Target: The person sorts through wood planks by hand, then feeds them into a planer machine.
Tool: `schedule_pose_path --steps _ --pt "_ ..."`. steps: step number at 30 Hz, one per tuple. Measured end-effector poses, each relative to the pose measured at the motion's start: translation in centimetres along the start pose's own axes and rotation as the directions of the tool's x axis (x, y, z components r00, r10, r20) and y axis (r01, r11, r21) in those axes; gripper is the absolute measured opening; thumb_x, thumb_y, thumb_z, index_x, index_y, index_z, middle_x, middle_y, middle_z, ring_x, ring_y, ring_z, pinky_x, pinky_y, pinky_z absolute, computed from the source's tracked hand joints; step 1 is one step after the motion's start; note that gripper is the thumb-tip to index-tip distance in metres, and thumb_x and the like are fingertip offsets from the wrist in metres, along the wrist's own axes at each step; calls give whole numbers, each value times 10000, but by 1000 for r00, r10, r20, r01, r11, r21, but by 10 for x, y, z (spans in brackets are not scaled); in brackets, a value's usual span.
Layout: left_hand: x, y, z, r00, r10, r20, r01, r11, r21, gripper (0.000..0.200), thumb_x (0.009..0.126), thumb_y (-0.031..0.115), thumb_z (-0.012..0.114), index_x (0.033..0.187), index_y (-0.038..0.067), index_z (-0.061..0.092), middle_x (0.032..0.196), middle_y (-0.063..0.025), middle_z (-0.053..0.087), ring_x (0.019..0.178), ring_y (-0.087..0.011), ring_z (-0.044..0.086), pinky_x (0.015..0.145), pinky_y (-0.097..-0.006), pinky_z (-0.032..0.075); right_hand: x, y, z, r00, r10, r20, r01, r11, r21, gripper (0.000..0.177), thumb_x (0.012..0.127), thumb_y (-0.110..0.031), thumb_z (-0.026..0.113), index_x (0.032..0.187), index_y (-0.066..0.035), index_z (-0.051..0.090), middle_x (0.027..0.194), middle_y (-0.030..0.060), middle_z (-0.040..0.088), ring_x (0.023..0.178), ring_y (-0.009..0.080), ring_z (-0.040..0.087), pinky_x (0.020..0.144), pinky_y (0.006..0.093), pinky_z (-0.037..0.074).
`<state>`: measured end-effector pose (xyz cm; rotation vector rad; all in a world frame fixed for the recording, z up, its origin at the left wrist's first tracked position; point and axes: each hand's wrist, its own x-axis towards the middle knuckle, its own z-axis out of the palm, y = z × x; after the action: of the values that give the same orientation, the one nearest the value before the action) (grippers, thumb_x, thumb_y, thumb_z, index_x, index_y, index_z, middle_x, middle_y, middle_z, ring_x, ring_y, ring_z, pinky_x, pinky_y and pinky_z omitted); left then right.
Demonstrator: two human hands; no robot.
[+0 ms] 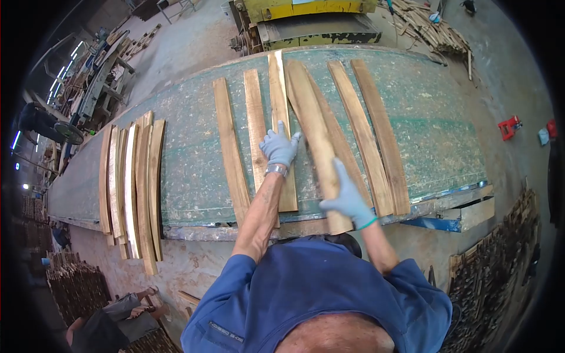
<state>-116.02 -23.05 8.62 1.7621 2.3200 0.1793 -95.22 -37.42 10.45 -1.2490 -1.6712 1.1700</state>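
Several long wooden strips lie lengthwise across a worn green table (188, 147). My left hand (279, 147), in a grey-blue glove, rests with spread fingers on a light strip (278, 88) near the middle. My right hand (348, 197), gloved alike, has its thumb and fingers around the lower part of a wider strip (312, 117), which is slightly blurred and overlaps a darker strip (347, 156). Two strips (226, 141) (254, 112) lie left of my left hand. Two more (359, 135) (385, 141) lie to the right of my right hand.
A group of strips (135, 182) overhangs the table's near edge at the left. A yellow machine (318, 23) stands beyond the table. Stacked wood (494, 265) is at the lower right, and another person (112, 323) sits at the lower left.
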Motion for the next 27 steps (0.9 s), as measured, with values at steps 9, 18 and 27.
schedule_pose_path --steps 9,18,27 --pt "-32 -53 -38 976 -50 -210 -16 953 -301 863 705 426 772 1461 148 460 1174 -189 611 1084 -340 601 935 -424 465 -51 8 -165 957 -17 -290 61 988 142 1110 547 -184 832 1487 62 295 1526 188 367 1430 279 335 1194 375 232" --pt "-65 -247 -24 886 -305 -349 307 950 -50 585 825 472 646 1382 320 554 1328 -132 558 1158 -382 541 1003 -460 430 -67 150 -260 946 -1 -323 -206 768 -606 737 746 -155 693 1438 -58 456 1457 206 454 1373 363 385 1155 435 296" --pt "-23 -130 14 917 -295 -269 214 932 -291 411 893 413 516 1259 304 666 1350 -167 545 1164 -392 534 1031 -455 420 2 147 -172 919 -256 -299 -3 756 -655 444 882 -202 603 1300 -52 583 1287 242 577 1210 397 507 1063 459 387"
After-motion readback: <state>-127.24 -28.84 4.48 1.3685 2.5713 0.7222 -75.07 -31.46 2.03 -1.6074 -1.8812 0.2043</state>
